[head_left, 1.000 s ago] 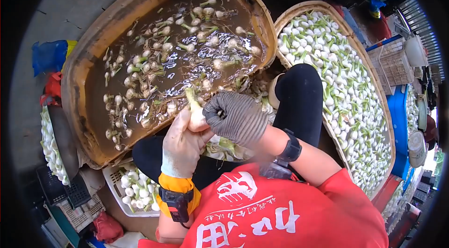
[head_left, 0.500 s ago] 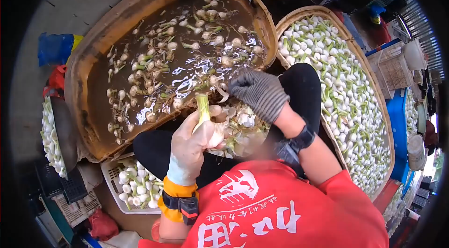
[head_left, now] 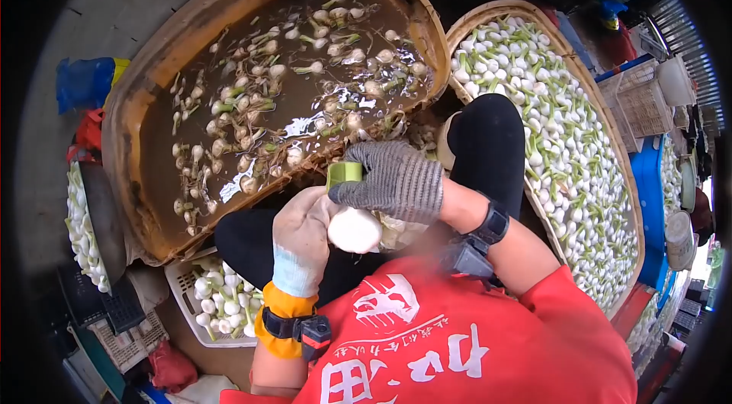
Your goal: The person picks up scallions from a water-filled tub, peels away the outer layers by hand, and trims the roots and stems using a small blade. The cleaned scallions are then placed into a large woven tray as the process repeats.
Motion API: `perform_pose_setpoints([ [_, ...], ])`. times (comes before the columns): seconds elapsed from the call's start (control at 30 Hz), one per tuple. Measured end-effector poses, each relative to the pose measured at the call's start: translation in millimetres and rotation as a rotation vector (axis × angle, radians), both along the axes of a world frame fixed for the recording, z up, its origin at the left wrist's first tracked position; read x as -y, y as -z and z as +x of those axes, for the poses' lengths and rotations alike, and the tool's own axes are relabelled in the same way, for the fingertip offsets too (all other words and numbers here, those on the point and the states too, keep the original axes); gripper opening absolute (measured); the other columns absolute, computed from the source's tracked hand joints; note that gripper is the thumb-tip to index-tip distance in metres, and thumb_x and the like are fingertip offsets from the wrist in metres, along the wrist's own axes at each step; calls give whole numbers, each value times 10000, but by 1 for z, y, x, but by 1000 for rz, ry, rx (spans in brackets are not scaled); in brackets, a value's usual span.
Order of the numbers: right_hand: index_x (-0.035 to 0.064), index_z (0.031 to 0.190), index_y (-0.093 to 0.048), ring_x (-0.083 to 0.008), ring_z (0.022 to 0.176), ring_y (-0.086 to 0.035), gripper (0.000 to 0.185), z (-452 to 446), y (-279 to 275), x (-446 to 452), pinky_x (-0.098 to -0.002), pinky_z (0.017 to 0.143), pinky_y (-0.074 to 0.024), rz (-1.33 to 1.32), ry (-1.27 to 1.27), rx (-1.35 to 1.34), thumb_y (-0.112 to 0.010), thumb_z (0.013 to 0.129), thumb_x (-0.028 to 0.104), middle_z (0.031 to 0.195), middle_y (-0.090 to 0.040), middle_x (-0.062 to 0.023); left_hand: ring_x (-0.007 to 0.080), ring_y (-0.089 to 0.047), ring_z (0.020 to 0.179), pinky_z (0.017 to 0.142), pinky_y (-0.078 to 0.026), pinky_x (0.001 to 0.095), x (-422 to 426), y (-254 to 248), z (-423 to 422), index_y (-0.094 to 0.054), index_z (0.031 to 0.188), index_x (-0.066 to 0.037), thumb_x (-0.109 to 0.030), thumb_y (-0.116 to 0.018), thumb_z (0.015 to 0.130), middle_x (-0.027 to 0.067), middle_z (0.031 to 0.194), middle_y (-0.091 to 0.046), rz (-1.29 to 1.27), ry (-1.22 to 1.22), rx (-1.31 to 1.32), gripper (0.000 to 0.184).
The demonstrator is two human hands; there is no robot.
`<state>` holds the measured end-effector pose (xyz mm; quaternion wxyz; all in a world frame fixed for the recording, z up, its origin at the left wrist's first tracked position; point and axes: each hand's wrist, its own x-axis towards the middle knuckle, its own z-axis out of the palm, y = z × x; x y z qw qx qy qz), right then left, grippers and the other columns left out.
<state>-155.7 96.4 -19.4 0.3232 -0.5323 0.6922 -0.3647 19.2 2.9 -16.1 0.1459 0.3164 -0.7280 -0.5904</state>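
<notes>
A white garlic bulb (head_left: pixel 354 231) with a thick green stem (head_left: pixel 345 173) is held over my lap, its rounded white side towards me. My left hand (head_left: pixel 303 227), in a pale glove with a light-blue cuff, is closed around the bulb's left side. Over the stem and the top of the bulb, my right hand (head_left: pixel 396 179) in a grey striped knit glove has its fingers wrapped. Part of the stem and the fingertips are hidden. Peeled papery skins (head_left: pixel 400 232) lie just beneath the hands.
Ahead, a large brown tub (head_left: pixel 126 145) holds murky water and dirty garlic. To the right, a long tub (head_left: pixel 534 15) is filled with clean white bulbs. A white basket (head_left: pixel 179 290) with garlic sits at lower left. My knee (head_left: pixel 488 129) rises beside the right tub.
My right hand has come left and closed over the stem and top of the bulb. The garlic has turned, showing more of its white side.
</notes>
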Motion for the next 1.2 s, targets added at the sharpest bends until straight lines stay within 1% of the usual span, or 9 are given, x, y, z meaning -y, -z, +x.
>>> perform_pose_setpoints([
  [0.2, 23, 999, -666, -80, 845, -579, 206, -15, -8, -24, -244, 719, -479, -15, 204, 675, -671, 827, 135, 927, -628, -3, 73, -542, 491, 415, -395, 188, 18, -11, 7, -621, 1017, 3, -235, -504, 1026, 66, 738, -645, 347, -279, -293, 265],
  [0.47, 1, 1050, -630, -143, 953, -619, 233, -144, 14, -82, -272, 850, -504, -412, 1405, -465, -712, 899, 158, 1075, -666, -76, 267, -640, 975, 882, -509, 329, 50, 24, 4, -620, 1216, -61, -180, -670, 895, 135, 1067, -671, -475, 508, 95, 346],
  [0.63, 19, 1132, -650, -103, 864, -590, 255, -91, 4, -54, -249, 791, -495, -276, 1038, -106, -682, 893, 102, 1019, -668, -51, 257, -644, 963, 879, -499, 334, 166, 42, -8, -665, 1142, -79, -256, -586, 927, 136, 1023, -687, -403, 284, 415, 289],
  [0.87, 76, 1253, -636, -141, 794, -643, 409, -28, 49, -6, -286, 730, -524, 5, 510, 230, -720, 859, 152, 991, -684, -83, 305, -612, 1163, 983, -468, 358, 303, 188, -5, -527, 1374, -114, -430, -703, 821, 151, 1295, -619, -450, 794, 1397, 661],
  [0.9, 78, 1211, -660, -207, 745, -642, 372, -21, 56, -1, -333, 695, -519, -65, 504, 307, -706, 878, 236, 902, -665, -87, 342, -601, 1172, 995, -461, 375, 319, 218, 8, -529, 1359, -84, -404, -724, 808, 180, 1314, -597, -320, 806, 1255, 667],
  [0.93, 78, 1211, -660, -207, 745, -642, 372, -22, 67, -1, -333, 695, -519, -52, 523, 306, -706, 878, 236, 902, -665, -87, 363, -613, 1141, 976, -472, 403, 345, 291, 28, -552, 1314, -54, -347, -728, 805, 209, 1285, -606, 440, 239, 1338, 613],
  [1.0, 69, 1070, -695, -281, 720, -632, 296, -23, 83, -3, -387, 661, -506, -234, 318, -18, -661, 906, 313, 844, -649, -106, 331, -654, 1026, 902, -502, 429, 282, 220, -39, -553, 1297, -45, -215, -654, 849, 164, 1197, -653, -330, 911, 1527, 490],
  [1.1, 72, 913, -665, -312, 721, -616, 248, -26, 83, 4, -417, 658, -496, -75, 274, -174, -652, 901, 320, 811, -637, -111, 266, -652, 827, 715, -546, 401, 281, 225, -50, -577, 1228, -38, -89, -574, 856, 112, 1032, -672, -34, 887, 1121, 375],
  [1.2, 88, 915, -678, -321, 785, -623, 205, -30, 69, 26, -428, 709, -504, 235, 142, -273, -669, 874, 289, 849, -652, -115, 118, -547, 631, 536, -502, 231, 260, 196, -54, -555, 1076, -66, -222, -499, 959, 41, 847, -624, 1039, 528, 421, 204],
])
